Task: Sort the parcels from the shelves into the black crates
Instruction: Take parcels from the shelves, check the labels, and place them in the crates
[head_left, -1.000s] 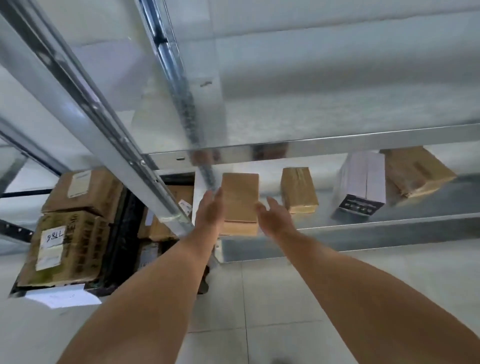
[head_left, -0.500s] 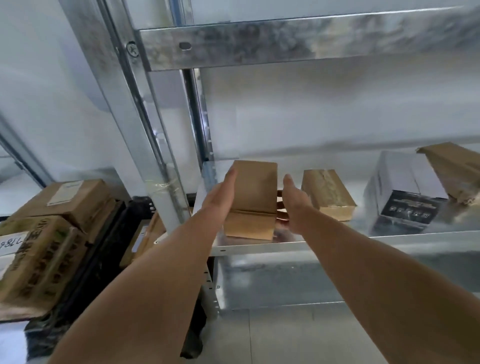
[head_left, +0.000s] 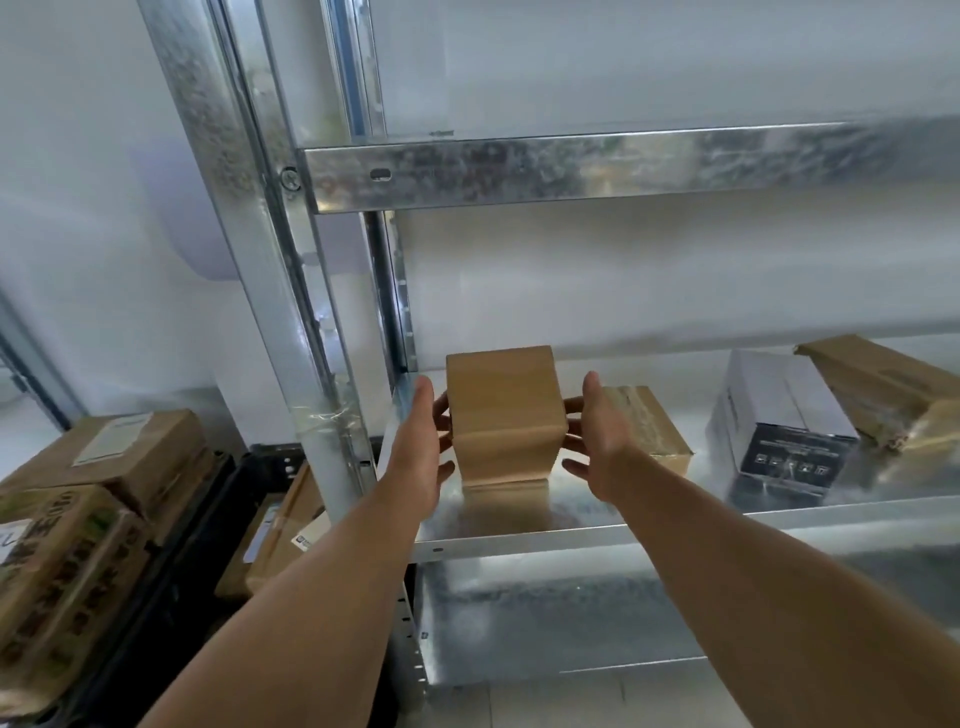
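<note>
2 hands, left hand (head_left: 423, 457) and right hand (head_left: 597, 447), flank the brown parcel (head_left: 501, 415) on the shelf (head_left: 519, 535), fingers spread, not clamped; next, squeeze, lift towards the black crate (head_left: 197, 571).

Both your bare forearms reach forward and up, roughly parallel. Your left hand (head_left: 422, 452) stands edge-on, palm facing inward, fingers curled (thumb uppermost). Your right hand (head_left: 597, 441) mirrors it, palm inward, fingers spread and slightly bent.
</note>
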